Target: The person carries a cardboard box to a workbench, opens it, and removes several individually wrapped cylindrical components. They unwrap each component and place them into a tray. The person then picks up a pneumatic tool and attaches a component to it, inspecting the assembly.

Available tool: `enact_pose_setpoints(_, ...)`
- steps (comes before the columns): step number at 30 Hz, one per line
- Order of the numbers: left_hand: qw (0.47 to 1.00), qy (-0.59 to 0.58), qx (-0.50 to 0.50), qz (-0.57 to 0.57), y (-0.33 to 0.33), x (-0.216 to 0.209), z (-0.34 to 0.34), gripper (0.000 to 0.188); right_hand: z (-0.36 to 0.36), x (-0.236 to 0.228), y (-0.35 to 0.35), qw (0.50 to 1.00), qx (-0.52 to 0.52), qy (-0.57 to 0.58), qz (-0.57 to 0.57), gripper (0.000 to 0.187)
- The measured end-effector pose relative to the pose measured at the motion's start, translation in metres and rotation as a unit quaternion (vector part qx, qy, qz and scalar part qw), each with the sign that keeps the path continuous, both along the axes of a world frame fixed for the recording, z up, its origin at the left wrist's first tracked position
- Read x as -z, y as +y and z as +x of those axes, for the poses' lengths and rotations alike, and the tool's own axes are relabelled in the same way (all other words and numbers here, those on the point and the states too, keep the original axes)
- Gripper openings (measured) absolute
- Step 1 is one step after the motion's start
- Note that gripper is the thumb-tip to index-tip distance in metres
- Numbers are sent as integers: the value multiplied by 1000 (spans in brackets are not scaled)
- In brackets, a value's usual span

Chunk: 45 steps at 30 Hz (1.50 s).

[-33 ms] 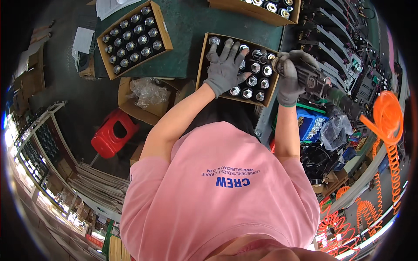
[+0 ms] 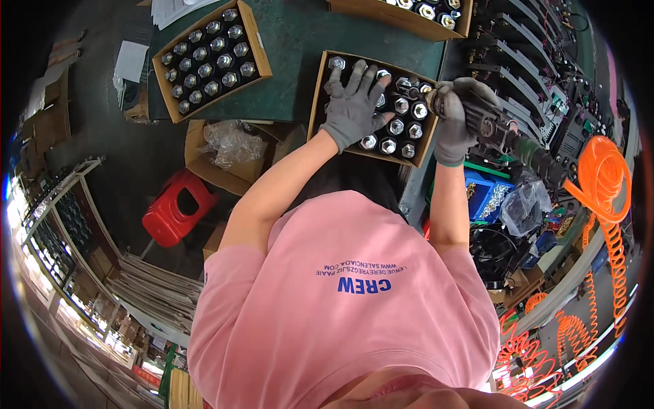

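My left hand (image 2: 355, 109), in a grey work glove, lies palm down with spread fingers over a cardboard box (image 2: 312, 112). Upright black parts with shiny hexagonal metal tops (image 2: 396, 127) stand in rows inside it. Some of these are hidden beneath my fingers. At the box's right side, my gloved right hand (image 2: 455, 129) is closed around a dark air wrench (image 2: 487, 123). The wrench's body points off to the right, and its socket end (image 2: 412, 87) reaches over the box's upper right part. Whether the socket sits on one of the metal tops I cannot tell.
Another filled box (image 2: 211, 58) stands on the green table (image 2: 293, 41) at left, and a third (image 2: 409, 24) at the far edge. Black assemblies (image 2: 518, 75) line the right. An orange coiled hose (image 2: 605, 180) hangs there, near blue bins (image 2: 480, 194). A red stool (image 2: 178, 208) stands lower left.
The orange hose coil at right has swung and looks wider. Both hands keep their places on the box and the air wrench.
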<state>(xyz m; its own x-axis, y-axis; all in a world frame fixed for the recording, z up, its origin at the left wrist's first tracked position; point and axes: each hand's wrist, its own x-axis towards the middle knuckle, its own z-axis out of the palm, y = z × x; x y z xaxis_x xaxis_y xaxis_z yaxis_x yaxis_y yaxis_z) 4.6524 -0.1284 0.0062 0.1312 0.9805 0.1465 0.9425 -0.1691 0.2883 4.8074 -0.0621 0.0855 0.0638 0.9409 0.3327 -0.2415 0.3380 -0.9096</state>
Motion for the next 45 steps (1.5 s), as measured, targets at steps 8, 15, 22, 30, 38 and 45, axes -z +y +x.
enact_pose_setpoints(8,1000,13,-16,-5,-4,9,1,73,2,-4,-1,994,-9,-106,7,38)
enact_pose_setpoints(15,1000,13,-7,-11,-5,9,1,82,5,0,4,987,-21,-158,24,33)
enact_pose_setpoints(22,997,41,25,-62,-14,9,-1,98,-1,-24,-17,1000,0,3,9,37)
enact_pose_setpoints(30,995,53,25,-75,-12,9,3,97,3,3,-33,995,39,-92,-26,31)
enact_pose_setpoints(38,997,58,22,-56,-13,13,2,94,12,-32,-39,997,51,-55,-4,32)
enact_pose_setpoints(45,997,60,27,-49,-10,15,1,92,28,-5,-35,991,84,-101,-2,28)
